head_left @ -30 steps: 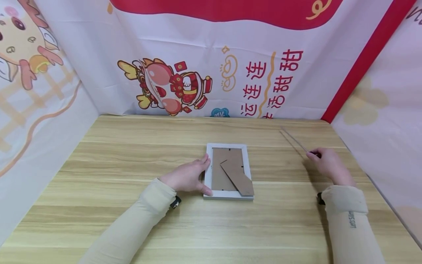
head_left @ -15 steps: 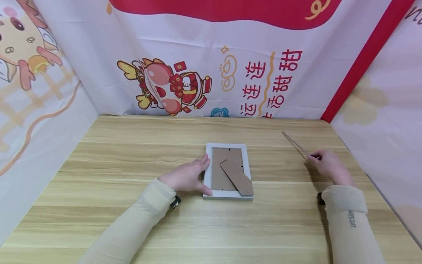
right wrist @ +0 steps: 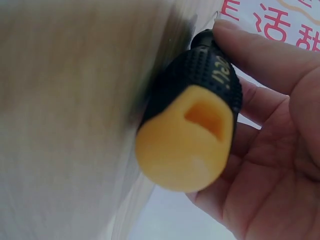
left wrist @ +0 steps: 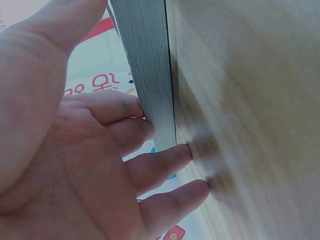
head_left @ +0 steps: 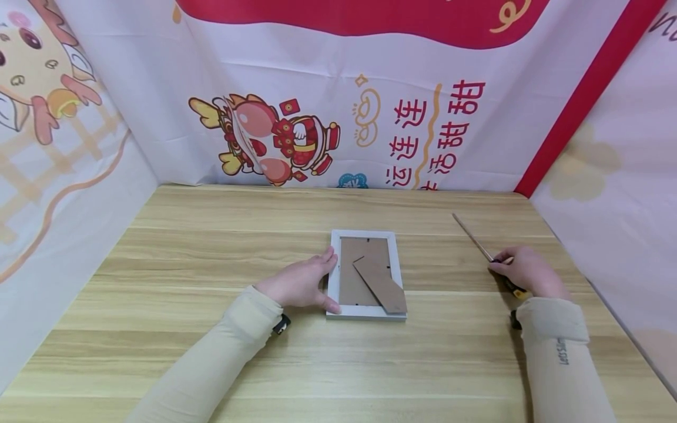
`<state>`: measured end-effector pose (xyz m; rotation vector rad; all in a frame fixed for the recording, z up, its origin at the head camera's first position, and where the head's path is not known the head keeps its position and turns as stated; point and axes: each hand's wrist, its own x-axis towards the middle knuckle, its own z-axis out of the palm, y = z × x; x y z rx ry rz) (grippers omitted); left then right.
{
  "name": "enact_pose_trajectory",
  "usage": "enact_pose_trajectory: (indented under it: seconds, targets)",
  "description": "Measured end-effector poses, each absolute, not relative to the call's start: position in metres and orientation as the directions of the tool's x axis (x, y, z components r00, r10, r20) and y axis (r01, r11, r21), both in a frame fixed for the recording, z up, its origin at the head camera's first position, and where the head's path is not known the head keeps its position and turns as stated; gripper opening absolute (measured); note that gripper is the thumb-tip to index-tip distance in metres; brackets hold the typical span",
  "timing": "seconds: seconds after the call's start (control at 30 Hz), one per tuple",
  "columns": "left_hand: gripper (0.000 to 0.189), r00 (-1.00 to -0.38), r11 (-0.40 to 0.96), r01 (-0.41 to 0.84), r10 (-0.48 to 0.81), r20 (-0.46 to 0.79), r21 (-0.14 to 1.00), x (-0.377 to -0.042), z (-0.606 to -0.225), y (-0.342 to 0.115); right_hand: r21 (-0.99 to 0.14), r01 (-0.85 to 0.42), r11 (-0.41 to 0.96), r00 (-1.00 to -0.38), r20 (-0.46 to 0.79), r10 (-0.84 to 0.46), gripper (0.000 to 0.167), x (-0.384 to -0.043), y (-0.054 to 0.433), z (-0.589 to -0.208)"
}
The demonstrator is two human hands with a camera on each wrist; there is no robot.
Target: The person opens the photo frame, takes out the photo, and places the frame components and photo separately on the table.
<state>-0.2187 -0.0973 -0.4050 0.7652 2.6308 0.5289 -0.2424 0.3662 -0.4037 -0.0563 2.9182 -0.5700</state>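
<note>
Left hand point(head_left: 296, 283): beside the frame's left edge, my fingers point(left wrist: 157, 167) loosely spread and fairly straight, touching its side without curling round it; my thumb rests at the near left corner.
Picture frame point(head_left: 359, 312): on the middle of the table, back side up, with a white border around a brown backing board point(head_left: 348, 279).
Stand point(head_left: 383, 289): a brown leg slanting across the board, its wide end over the border's near right corner.
Right hand point(head_left: 529, 273): well apart from the frame, my thumb and fingers together around the front of the handle, pinching the screwdriver.
Screwdriver point(head_left: 478, 243): right of the frame, metal shaft pointing away from me and to the left; whether the whole tool rests on the table I cannot tell.
Handle point(right wrist: 182, 145): black and textured, with a rounded yellow end facing my wrist.
Table point(head_left: 264, 376): pale wood grain, running to the backdrop.
Backdrop point(head_left: 317, 64): white cloth with red lettering and a cartoon figure point(head_left: 288, 141).
</note>
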Motion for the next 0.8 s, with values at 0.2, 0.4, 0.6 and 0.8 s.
enact_pose_trajectory:
  seconds: [0.2, 0.4, 0.6, 0.8]
  targets:
    - [0.113, -0.793, 0.783, 0.437, 0.568, -0.222, 0.442, -0.219, -0.406, -0.097, -0.381, 0.008, 0.925, -0.982, -0.178, -0.065, 0.032, -0.242, 0.367, -0.402]
    - [0.113, -0.792, 0.78, 0.44, 0.57, -0.217, 0.444, -0.219, -0.406, -0.098, -0.404, 0.04, 0.914, -0.975, -0.216, -0.053, 0.035, -0.24, 0.366, -0.397]
    - [0.112, -0.79, 0.777, 0.447, 0.576, -0.213, 0.444, -0.218, -0.405, -0.098, -0.402, 0.044, 0.914, -0.974, -0.222, -0.051, 0.036, -0.239, 0.363, -0.392]
    - [0.113, -0.783, 0.773, 0.458, 0.584, -0.213, 0.438, -0.218, -0.403, -0.098, -0.377, 0.051, 0.925, -0.972, -0.233, -0.041, 0.042, -0.238, 0.36, -0.386]
